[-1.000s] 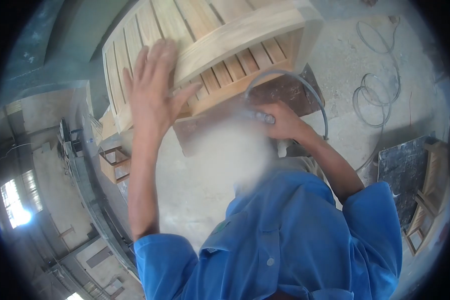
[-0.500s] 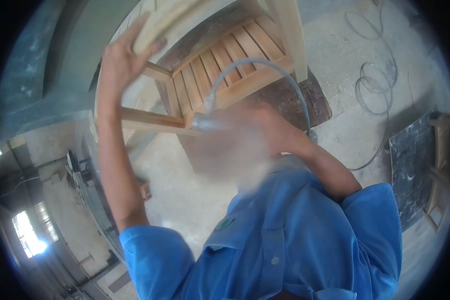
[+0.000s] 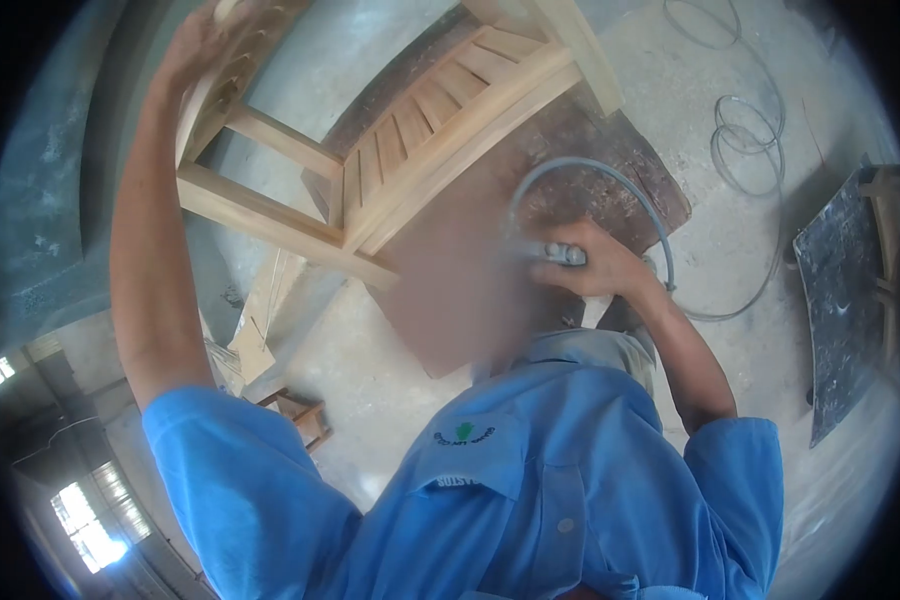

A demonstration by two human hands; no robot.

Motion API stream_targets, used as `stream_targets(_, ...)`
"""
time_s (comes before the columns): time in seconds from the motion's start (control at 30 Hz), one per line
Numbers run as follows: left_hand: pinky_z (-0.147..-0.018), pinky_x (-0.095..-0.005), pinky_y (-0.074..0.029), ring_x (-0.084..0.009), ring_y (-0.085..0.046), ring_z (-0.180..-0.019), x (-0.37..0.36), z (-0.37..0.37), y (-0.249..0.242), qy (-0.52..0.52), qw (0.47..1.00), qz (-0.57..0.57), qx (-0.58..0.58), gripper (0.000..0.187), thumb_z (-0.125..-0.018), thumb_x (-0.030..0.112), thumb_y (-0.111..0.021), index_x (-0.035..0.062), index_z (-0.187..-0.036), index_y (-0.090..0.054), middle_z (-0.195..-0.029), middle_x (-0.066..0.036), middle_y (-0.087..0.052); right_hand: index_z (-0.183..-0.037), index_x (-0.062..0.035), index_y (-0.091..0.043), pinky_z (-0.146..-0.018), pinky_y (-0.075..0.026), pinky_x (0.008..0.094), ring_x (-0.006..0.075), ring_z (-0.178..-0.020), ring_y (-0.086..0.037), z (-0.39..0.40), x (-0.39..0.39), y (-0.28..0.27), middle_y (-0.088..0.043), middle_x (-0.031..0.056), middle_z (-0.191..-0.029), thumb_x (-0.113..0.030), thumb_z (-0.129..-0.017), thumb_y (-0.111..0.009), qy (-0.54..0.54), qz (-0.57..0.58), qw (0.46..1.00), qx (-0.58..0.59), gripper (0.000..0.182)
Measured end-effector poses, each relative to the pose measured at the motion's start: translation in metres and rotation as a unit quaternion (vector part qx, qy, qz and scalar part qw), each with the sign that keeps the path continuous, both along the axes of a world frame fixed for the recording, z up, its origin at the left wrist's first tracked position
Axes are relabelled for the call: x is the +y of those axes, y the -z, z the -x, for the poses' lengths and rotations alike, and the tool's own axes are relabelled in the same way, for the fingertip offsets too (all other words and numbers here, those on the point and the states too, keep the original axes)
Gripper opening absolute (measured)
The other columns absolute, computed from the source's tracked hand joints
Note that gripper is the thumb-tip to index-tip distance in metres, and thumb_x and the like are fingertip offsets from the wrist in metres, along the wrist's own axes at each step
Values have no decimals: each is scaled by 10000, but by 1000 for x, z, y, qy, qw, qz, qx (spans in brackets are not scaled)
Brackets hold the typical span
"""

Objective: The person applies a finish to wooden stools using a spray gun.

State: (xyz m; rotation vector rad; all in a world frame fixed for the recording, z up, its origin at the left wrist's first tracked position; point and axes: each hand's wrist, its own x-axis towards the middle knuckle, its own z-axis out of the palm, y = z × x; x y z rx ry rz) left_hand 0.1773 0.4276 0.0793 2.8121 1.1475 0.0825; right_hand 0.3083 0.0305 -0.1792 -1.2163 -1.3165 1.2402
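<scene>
A wooden chair with a slatted seat lies tipped over on a brown board. My left hand is at the upper left with its fingers bent around the edge of the chair's slatted back, partly cut off by the frame's top. In my right hand is a small silver metal air tool, held in front of my waist and apart from the chair. A grey hose arcs up from it. A hazy blur covers the tool's front end.
Thin hose coils lie on the concrete floor to the upper right. A dark, paint-marked panel stands at the right, with wooden pieces behind it. Below the chair, to the left, are a light wooden board and a small wooden frame.
My left hand has moved up and left, and its spread fingers have bent around the chair back. My right hand has drawn back right with the air tool. The chair appears turned.
</scene>
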Motion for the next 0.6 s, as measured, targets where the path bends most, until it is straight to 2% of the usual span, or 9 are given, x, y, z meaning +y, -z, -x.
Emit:
stream_targets(0.1, -928, -440, -489, -326, -625, -1081, -24, -11, -13, -32, 996, -34, 70, 558, -945, 436, -562, -12, -1277, -573, -1168, -213, -656, -1186, -27, -673, -672, -515, 320, 170, -715, -674, 0, -3, -7, -692, 118, -778, -253, -819, -752, 28, -9, 999, 19, 439)
stream_targets(0.2, -955, -384, -466, -258, -635, -1086, 80, 19, 6, 8, 997, -13, 71, 595, -916, 513, -613, 91, -1334, -585, -1153, -141, -684, -1209, -8, -655, -655, -517, 303, 145, -701, -671, -1, 5, -28, -688, 109, -765, -251, -820, -751, 56, -41, 995, 76, 469)
stream_targets(0.33, -1027, -396, -406, -276, -585, -1159, 49, 11, 0, -32, 998, 33, 33, 680, -931, 635, -485, 99, -1337, -587, -1234, -157, -638, -1230, 8, -639, -648, -523, 279, 122, -675, -661, -6, 21, -61, -693, 98, -763, -228, -811, -759, 126, -82, 981, 125, 496)
stream_targets(0.37, -1071, -402, -370, -294, -533, -1237, 50, 11, -2, -27, 998, 6, 61, 780, -919, 705, -405, 90, -1378, -543, -1328, -175, -575, -1231, 7, -639, -652, -524, 275, 119, -676, -660, -6, 24, -61, -692, 95, -759, -219, -807, -761, 134, -97, 979, 116, 495)
stream_targets(0.47, -1098, -411, -345, -311, -499, -1282, 54, 13, 0, -30, 999, 28, -24, 831, -914, 719, -380, 73, -1430, -470, -1385, -194, -524, -1230, 6, -639, -671, -529, 274, 129, -699, -671, -3, 27, -59, -695, 99, -773, -187, -796, -767, 145, -126, 978, 76, 491)
stream_targets(0.5, -1075, -455, -379, -356, -493, -1283, 51, 12, 3, -51, 997, 52, -6, 866, -837, 766, -439, 129, -1420, -496, -1336, -227, -555, -1227, 6, -640, -683, -531, 280, 144, -719, -685, -2, 26, -59, -701, 109, -793, -175, -792, -768, 143, -125, 980, 55, 488)
stream_targets(0.6, -1056, -465, -399, -359, -515, -1260, 33, 3, -1, -26, 997, 49, 61, 897, -796, 749, -528, 117, -1430, -477, -1314, -228, -570, -1219, -1, -641, -731, -537, 307, 203, -806, -713, 6, 22, -56, -714, 144, -879, -154, -780, -768, 156, -147, 977, 22, 481)
